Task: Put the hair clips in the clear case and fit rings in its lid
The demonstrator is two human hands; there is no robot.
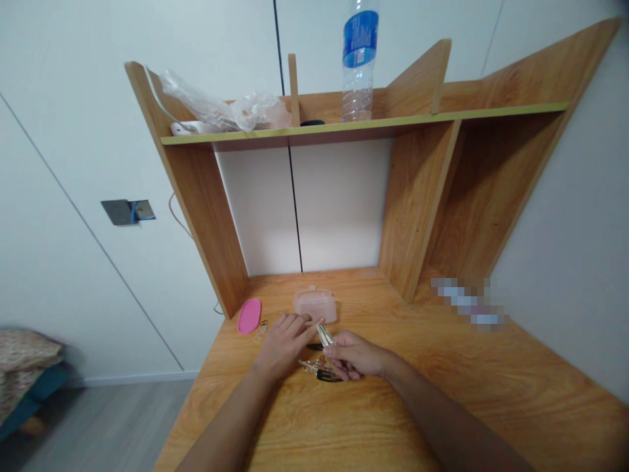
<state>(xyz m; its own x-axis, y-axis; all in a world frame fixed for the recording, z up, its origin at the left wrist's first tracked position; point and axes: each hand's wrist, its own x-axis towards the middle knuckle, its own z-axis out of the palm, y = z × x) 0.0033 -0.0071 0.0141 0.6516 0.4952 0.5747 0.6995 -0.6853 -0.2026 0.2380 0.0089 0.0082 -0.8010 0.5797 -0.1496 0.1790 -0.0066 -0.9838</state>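
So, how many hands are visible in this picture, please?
2: the left hand, just in front of the plastic box, and the right hand, which holds some silver clips. No other hand shows.

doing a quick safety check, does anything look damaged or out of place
Yes: on the wall, left of the desk, a grey plate seems to sit beside its opening rather than over it, with blue wire showing. Wiring is normally covered, so that looks odd.
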